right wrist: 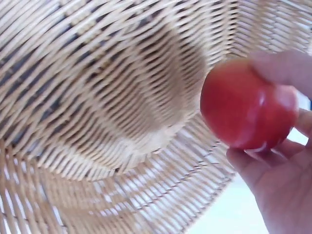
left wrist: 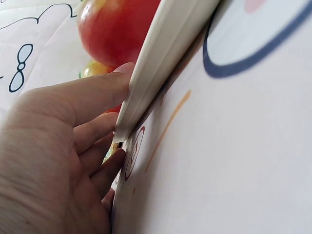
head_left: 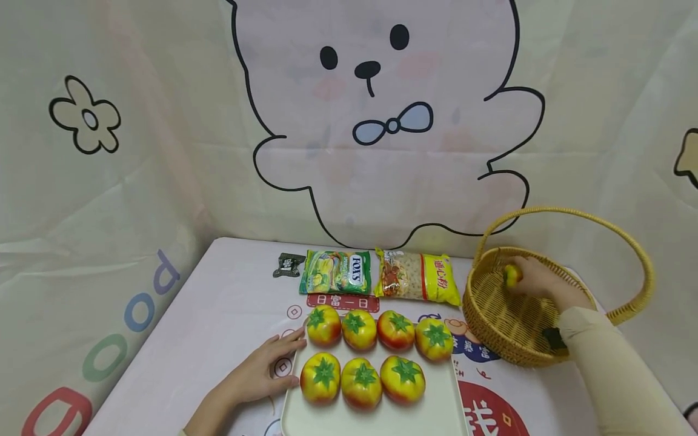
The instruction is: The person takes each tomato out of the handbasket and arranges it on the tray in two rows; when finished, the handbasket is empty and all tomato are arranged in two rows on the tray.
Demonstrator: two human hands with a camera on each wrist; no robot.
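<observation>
My right hand (head_left: 534, 280) is inside the wicker basket (head_left: 491, 333), gripping a red and yellow tomato (right wrist: 248, 105) between thumb and fingers. In the right wrist view the tomato is held in front of the woven wall. The left hand (head_left: 266, 372) lies against the left edge of a white tray (head_left: 431, 418), its fingers spread and extended. Its thumb touches the tray's rim in the left wrist view. On the tray sit several yellow-red tomatoes (head_left: 362, 383) with green star-shaped tops, in two rows.
Behind the tray lie a small dark packet (head_left: 288, 264), a green FOX'S candy bag (head_left: 335, 272) and a yellow pasta bag (head_left: 417, 277). The basket's tall handle (head_left: 569, 211) arches over my right forearm. A printed cloth backdrop (head_left: 382, 181) rises behind the table.
</observation>
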